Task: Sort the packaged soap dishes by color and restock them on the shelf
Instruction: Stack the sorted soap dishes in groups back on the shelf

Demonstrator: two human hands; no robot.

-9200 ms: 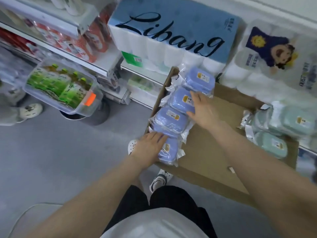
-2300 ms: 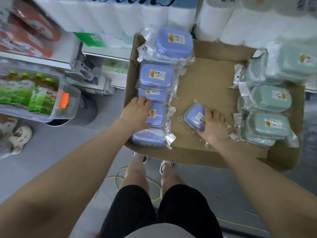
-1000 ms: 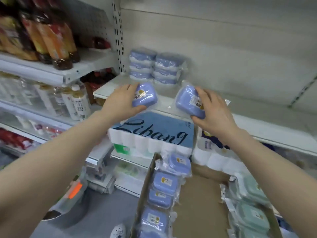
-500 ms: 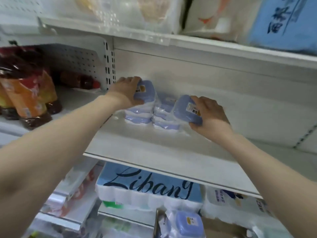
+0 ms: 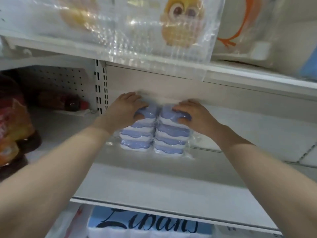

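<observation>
Two stacks of packaged blue soap dishes stand side by side at the back of the white shelf (image 5: 154, 182). My left hand (image 5: 127, 109) grips the top blue dish (image 5: 149, 111) of the left stack (image 5: 135, 136), fingers over it and thumb at its front. My right hand (image 5: 192, 114) grips the top blue dish (image 5: 167, 111) of the right stack (image 5: 169, 140) the same way. Both top dishes sit on their stacks. The cardboard box and the green dishes are out of view.
Dark drink bottles (image 5: 15, 121) fill the neighbouring shelf on the left, past a slotted upright (image 5: 101, 86). An upper shelf just overhead carries plastic-wrapped packs with an owl print (image 5: 180, 23). A blue toilet paper pack (image 5: 145, 224) lies below. Bare shelf extends right of the stacks.
Both hands have moved their blue dishes inward and down onto the tops of the two stacks. The view has tilted up toward the shelf.
</observation>
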